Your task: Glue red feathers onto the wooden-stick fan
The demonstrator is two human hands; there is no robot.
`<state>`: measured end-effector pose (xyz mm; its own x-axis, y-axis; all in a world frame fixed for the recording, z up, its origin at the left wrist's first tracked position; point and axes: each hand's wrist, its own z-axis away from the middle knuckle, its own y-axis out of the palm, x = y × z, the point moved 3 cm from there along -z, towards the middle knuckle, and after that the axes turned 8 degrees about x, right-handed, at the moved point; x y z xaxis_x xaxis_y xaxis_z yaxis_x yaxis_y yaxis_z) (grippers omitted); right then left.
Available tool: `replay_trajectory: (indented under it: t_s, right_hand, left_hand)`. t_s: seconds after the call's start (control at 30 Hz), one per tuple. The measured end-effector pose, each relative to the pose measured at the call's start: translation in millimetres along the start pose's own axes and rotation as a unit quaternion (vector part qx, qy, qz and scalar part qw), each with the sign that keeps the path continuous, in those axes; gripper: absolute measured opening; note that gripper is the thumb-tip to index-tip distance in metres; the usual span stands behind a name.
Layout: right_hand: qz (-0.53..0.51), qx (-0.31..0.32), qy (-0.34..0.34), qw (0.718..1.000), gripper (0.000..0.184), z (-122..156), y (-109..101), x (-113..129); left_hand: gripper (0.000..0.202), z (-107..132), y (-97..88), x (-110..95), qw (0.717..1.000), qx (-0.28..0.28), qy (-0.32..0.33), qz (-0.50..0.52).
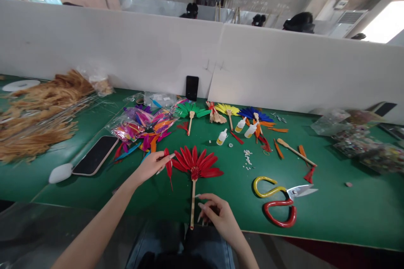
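My left hand [154,164] reaches over a loose red feather [169,171], its index finger lying across it and its thumb apart to the left. Beside it lies a fan of red feathers [202,162] with a pale wooden handle [193,204] pointing toward me. To the right of that handle is my right hand [217,212], fingers loosely bent and apart, with nothing visible in it; its fingertips come close to the handle. Whether they touch it I cannot tell.
Scissors [285,199] with yellow and red grips lie at right. Behind are small glue bottles [222,137], white beads [248,159], green [191,111], yellow [229,109] and blue [254,113] feather fans. Bagged feathers [148,119] and a phone [96,155] lie left, below a white partition [126,50].
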<state>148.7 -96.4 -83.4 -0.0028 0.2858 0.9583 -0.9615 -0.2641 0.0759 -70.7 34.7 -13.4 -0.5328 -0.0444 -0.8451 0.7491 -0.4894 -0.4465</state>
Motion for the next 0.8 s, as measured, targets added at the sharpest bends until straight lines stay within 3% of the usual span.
replay_trajectory:
  t_s: [0.43, 0.8]
  right_hand:
    - [0.022, 0.006, -0.005, 1.0, 0.044, 0.4, -1.3, 0.9]
    - [-0.016, 0.006, 0.003, 1.0, 0.053, 0.2, 0.4, 1.9]
  left_hand:
    - [0.046, -0.7, 3.6, -1.4, 1.0, 0.027, 0.005, 0.01]
    - [0.043, -2.6, 1.3, -3.4, 0.999, 0.035, 0.008, 0.023]
